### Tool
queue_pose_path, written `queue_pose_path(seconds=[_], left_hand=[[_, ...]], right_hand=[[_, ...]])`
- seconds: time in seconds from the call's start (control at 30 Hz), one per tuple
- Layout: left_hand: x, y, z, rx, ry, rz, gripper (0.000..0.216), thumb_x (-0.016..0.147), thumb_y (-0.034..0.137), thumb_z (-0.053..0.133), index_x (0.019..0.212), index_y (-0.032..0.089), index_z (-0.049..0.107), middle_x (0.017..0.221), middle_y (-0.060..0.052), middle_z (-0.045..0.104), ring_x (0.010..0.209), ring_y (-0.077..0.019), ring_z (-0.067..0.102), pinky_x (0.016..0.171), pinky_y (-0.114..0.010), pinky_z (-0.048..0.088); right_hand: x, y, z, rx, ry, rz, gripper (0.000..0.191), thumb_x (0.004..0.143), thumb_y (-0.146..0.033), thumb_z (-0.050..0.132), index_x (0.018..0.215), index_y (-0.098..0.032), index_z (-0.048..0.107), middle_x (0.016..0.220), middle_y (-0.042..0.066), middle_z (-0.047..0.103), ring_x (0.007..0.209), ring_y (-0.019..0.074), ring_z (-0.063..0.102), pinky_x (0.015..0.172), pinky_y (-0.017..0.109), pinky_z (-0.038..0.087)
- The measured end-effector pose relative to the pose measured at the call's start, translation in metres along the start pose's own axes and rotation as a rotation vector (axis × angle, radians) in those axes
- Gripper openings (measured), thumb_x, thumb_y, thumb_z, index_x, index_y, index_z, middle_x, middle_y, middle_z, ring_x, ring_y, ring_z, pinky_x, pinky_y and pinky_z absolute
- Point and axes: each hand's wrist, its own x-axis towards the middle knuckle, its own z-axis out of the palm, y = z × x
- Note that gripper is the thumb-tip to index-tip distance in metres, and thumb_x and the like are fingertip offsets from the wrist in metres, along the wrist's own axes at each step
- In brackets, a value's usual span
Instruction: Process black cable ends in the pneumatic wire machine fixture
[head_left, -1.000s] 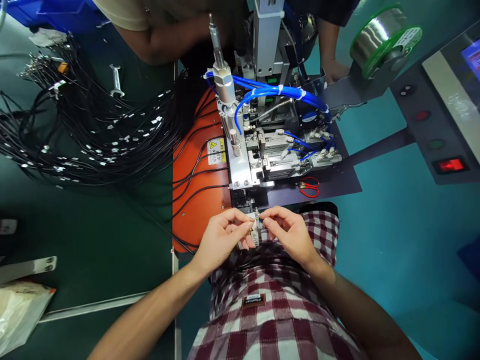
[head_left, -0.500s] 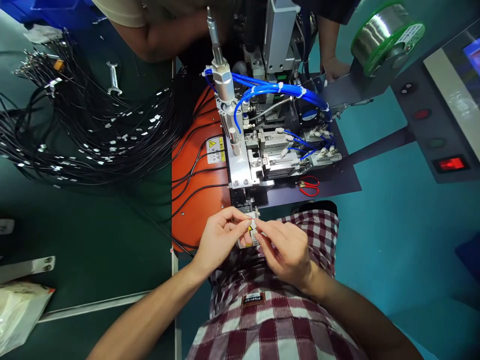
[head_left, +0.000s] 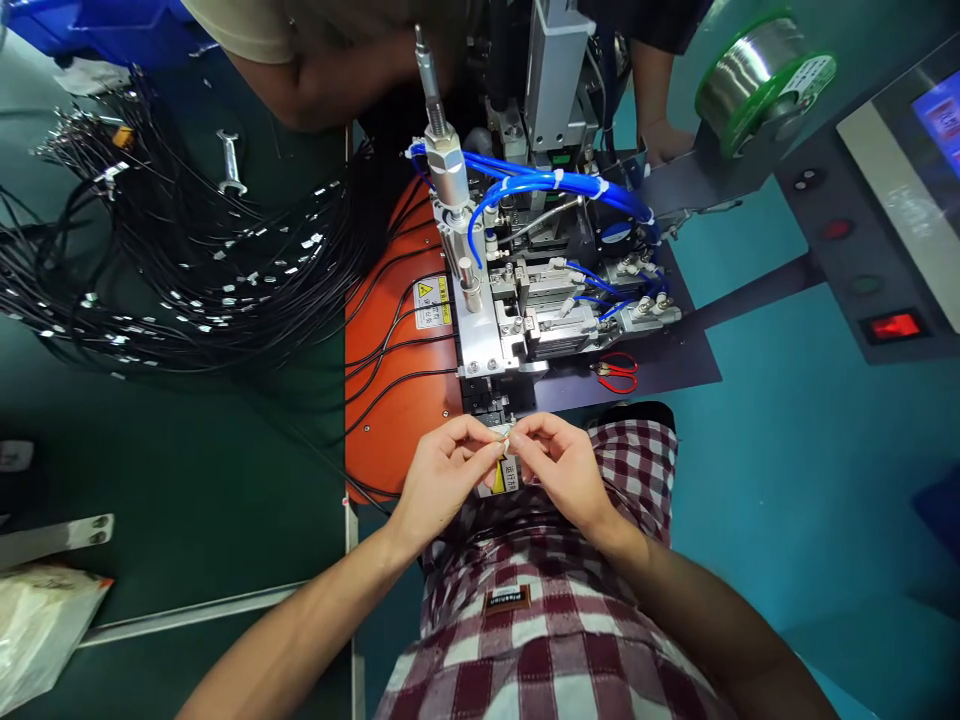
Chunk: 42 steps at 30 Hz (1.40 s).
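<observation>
Machine [head_left: 474, 338]: bare metal blocks, rods and cylinders are gleaming in hard-edged shapes.
Blue hoses [head_left: 559, 182]: smooth, glossy tubes are arching over the machine, bound with pale ties.
Orange board [head_left: 394, 430]: a flat panel with a rounded near corner is lying to the left of the machine.
Black cables [head_left: 277, 300]: slim, flexible lengths are heaping in loose curves on the dark green table [head_left: 225, 480], small white tags shining among them; several are crossing the orange board.
Wire spool [head_left: 742, 80]: silvery, tightly wound wire is filling a green-rimmed reel.
Checked shirt [head_left: 525, 650]: soft cloth is creasing below the hands.
Thin strand [head_left: 507, 437]: something slight and pale is showing between both hands' fingertips, just before the machine's near end; its details are staying too small to read.
Left hand [head_left: 448, 472]: thumb and forefinger are pinching the strand, the other fingers curling loosely.
Right hand [head_left: 561, 468]: thumb and forefinger are closing on the strand opposite, nearly touching the left fingertips.
</observation>
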Motion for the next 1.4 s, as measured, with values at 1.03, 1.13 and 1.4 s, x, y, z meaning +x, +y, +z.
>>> queue_pose_path(seconds=[1.03,1.13,1.4], left_hand=[[-0.001,0.008,0.007,-0.319,0.055,-0.012,0.014,0.075,0.024,0.075,0.077,0.013,0.068,0.072,0.001,0.062,0.055,-0.0031,0.045,0.054,-0.015,0.037],[-0.001,0.008,0.009,-0.320,0.073,-0.007,0.014,0.073,0.024,0.076,0.077,0.014,0.067,0.073,0.001,0.063,0.054,-0.0033,0.046,0.054,-0.016,0.039],[-0.002,0.001,0.007,-0.221,0.058,0.047,0.013,0.077,0.025,0.073,0.085,0.016,0.066,0.072,0.002,0.059,0.057,-0.0042,0.045,0.055,-0.016,0.038]], right_hand=[[-0.002,0.009,-0.001,-0.353,0.048,-0.364,0.007,0.082,-0.023,0.067,0.086,-0.018,0.065,0.081,0.002,0.066,0.060,0.0101,0.054,0.056,0.023,0.043],[-0.004,0.002,-0.006,-0.363,0.057,-0.397,0.006,0.083,-0.023,0.066,0.087,-0.018,0.065,0.080,0.002,0.065,0.061,0.0102,0.054,0.058,0.023,0.044],[-0.004,0.000,0.003,-0.265,0.044,-0.315,0.007,0.082,-0.024,0.067,0.082,-0.017,0.064,0.077,0.001,0.063,0.061,0.0098,0.052,0.057,0.023,0.043]])
